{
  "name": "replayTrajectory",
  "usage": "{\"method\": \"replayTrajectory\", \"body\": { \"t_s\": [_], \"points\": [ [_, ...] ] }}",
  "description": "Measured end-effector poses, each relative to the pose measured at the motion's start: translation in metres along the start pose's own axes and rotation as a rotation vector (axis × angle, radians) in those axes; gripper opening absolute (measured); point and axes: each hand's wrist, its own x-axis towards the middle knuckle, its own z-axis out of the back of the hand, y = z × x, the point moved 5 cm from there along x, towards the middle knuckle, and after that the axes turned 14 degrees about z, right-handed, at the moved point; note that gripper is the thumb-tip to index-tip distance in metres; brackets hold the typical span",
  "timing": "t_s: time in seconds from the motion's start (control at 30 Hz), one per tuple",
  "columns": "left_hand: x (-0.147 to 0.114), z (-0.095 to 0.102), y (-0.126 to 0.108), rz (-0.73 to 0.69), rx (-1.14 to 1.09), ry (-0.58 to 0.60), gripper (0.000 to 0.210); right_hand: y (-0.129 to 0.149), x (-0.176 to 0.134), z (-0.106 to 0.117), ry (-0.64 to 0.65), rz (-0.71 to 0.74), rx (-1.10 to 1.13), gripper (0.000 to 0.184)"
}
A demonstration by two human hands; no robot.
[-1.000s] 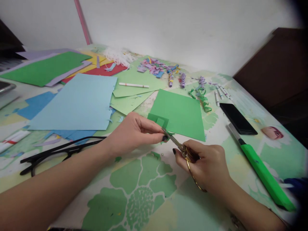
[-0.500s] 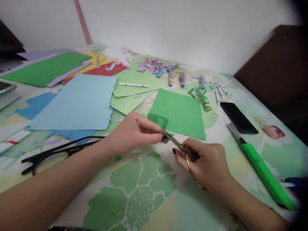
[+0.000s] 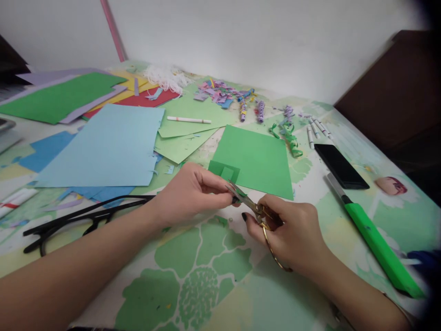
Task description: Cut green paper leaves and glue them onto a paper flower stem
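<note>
My left hand (image 3: pixel 196 191) pinches a small piece of green paper, mostly hidden by the fingertips. Gold-handled scissors (image 3: pixel 259 212) are in my right hand (image 3: pixel 289 232), with the thumb and fingers in the loops. Their blades point left and meet the green piece at my left fingertips, slightly parted. Just beyond the fingers lies a large green paper sheet (image 3: pixel 257 156). A smaller folded green paper (image 3: pixel 225 172) rests on that sheet's near left corner. Small green scraps (image 3: pixel 221 221) lie on the tablecloth below the blades.
Left are a light blue sheet (image 3: pixel 103 147), black eyeglasses (image 3: pixel 69 225) beside my forearm, and stacked coloured papers (image 3: pixel 65 99). Behind are paper shreds (image 3: pixel 217 93), white yarn (image 3: pixel 165 78) and curled strips (image 3: pixel 292 140). Right are a black phone (image 3: pixel 341 166) and a green cutter knife (image 3: pixel 382 248) with its blade exposed.
The view has shifted slightly, moving everything a little left. My hands keep the same hold, and the scissor blades look a bit more parted at the green paper.
</note>
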Motion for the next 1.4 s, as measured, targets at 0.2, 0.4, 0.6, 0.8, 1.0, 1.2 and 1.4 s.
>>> {"method": "replayTrajectory", "body": {
  "t_s": [0.2,0.4,0.6,0.8,1.0,1.2,1.4],
  "points": [
    [-0.0022,-0.0031,-0.0023,-0.012,0.019,0.012,0.021,0.001,0.0011,-0.0009,0.02,0.008,-0.014,0.023],
    [-0.0024,-0.0036,-0.0024,-0.013,0.011,0.006,0.021,0.0002,-0.0002,-0.0003,0.015,-0.005,-0.017,0.023],
    [-0.0034,-0.005,-0.0027,-0.022,-0.024,0.028,0.023,0.0004,0.0001,-0.0005,0.002,0.009,-0.005,0.022],
    [-0.0042,-0.0073,-0.0022,0.017,-0.047,0.061,0.025,0.0009,0.0022,-0.0015,-0.003,0.019,-0.008,0.022],
    [-0.0035,-0.005,-0.0015,0.004,-0.016,0.015,0.022,0.0013,0.0014,0.0012,-0.017,0.037,-0.009,0.02],
    [-0.0016,-0.0038,0.0009,0.009,-0.012,0.006,0.021,0.0009,0.0023,0.0012,-0.027,0.046,-0.023,0.021],
    [-0.0023,-0.0049,0.0031,0.042,-0.102,0.027,0.018,0.0004,0.003,0.0032,-0.036,0.052,-0.019,0.021]
  ]
}}
